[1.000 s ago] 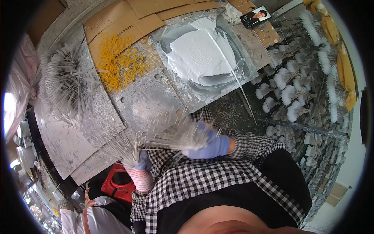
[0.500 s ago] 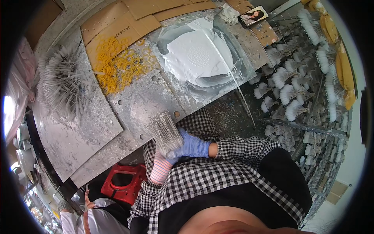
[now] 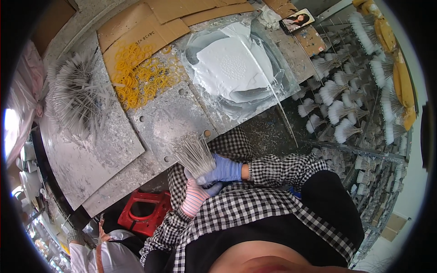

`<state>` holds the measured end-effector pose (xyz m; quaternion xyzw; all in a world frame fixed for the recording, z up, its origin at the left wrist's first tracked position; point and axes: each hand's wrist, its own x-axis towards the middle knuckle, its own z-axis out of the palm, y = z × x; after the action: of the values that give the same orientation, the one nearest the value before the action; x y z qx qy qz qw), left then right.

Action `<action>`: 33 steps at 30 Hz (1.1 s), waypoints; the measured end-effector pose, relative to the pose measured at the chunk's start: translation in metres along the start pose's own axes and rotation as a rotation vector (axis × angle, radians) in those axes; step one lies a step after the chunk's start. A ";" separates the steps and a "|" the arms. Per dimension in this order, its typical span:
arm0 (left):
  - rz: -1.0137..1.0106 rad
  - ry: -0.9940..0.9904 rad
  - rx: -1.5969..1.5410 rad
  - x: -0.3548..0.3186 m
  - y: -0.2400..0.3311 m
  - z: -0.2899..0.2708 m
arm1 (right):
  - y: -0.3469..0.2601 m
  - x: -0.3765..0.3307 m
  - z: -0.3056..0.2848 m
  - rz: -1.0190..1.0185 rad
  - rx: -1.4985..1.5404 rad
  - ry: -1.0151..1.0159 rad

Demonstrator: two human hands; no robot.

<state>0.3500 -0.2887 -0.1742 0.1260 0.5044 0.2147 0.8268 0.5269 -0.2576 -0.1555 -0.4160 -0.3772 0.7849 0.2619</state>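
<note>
A thick bundle of thin grey-white wire-like rods (image 3: 193,154) stands in my hands at the near edge of the table, its loose ends fanning up and away from me. My right hand (image 3: 223,169), in a blue glove, is wrapped round the bundle's right side and lower end. From below left, my left hand (image 3: 196,194), in a pink-and-white striped glove with blue fingertips, closes on the bundle's lower end. Part of its fingers is hidden behind the rods and the other hand.
A large heap of similar rods (image 3: 79,98) lies at left on a grey board. Yellow rubber bands (image 3: 134,75) are scattered on cardboard. White paste (image 3: 230,68) fills a plastic-lined spot, a thin stick across it. A phone (image 3: 297,21) lies far right. Racks of white-tipped bundles (image 3: 343,107) stand right; a red stool (image 3: 143,211) below.
My left hand has slid slightly down and right at the bundle's base, its blue thumb now sticking out to the right. The bundle tilts a little more, still held.
</note>
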 end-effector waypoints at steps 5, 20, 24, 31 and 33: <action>0.208 -0.177 0.437 -0.008 0.004 -0.011 | -0.014 -0.004 0.008 -0.165 -0.125 0.025; 0.664 -0.601 0.444 -0.020 0.115 0.028 | 0.008 -0.013 0.005 -0.443 -0.379 -0.221; 0.528 -0.618 0.297 -0.044 0.109 0.075 | 0.000 -0.012 -0.002 -0.386 0.001 -0.197; 1.252 -0.605 0.956 -0.068 0.173 0.095 | -0.103 0.003 -0.014 -0.708 -0.566 -0.160; 1.391 -0.658 0.944 -0.066 0.183 0.103 | -0.126 0.011 -0.022 -1.013 -0.926 0.089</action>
<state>0.3734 -0.1594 0.0017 0.7841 0.0878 0.3900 0.4748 0.5522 -0.1681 -0.0666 -0.2894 -0.8106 0.3057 0.4072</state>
